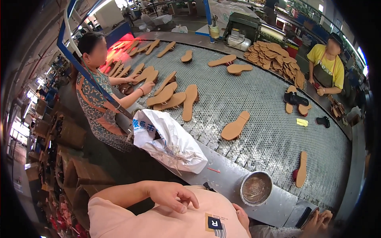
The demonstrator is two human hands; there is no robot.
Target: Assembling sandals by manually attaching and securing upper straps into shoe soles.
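Note:
My left hand [172, 197] hovers in front of my pink shirt, its fingers loosely bent and apart, with nothing in it. Of my right side only a strip of bare skin shows beside the shirt; the fingers are hidden. Nearest to my hands on the metal ledge [226, 174] is a round metal tin [256, 188] with residue inside. Left of it lies a thin red stick [213, 170]. A white woven sack [166, 139] slumps over the ledge. Beyond, tan shoe soles lie on the mesh conveyor [262, 107], including one sole [235, 126] in the middle and another [301, 168] at right.
A co-worker [101, 91] at left handles soles by a red-lit opening [119, 49]. Another person [327, 65] stands at the far right, near a heap of soles [274, 57]. Someone's hands [316, 222] show at lower right. A blue metal post [85, 73] rises at left.

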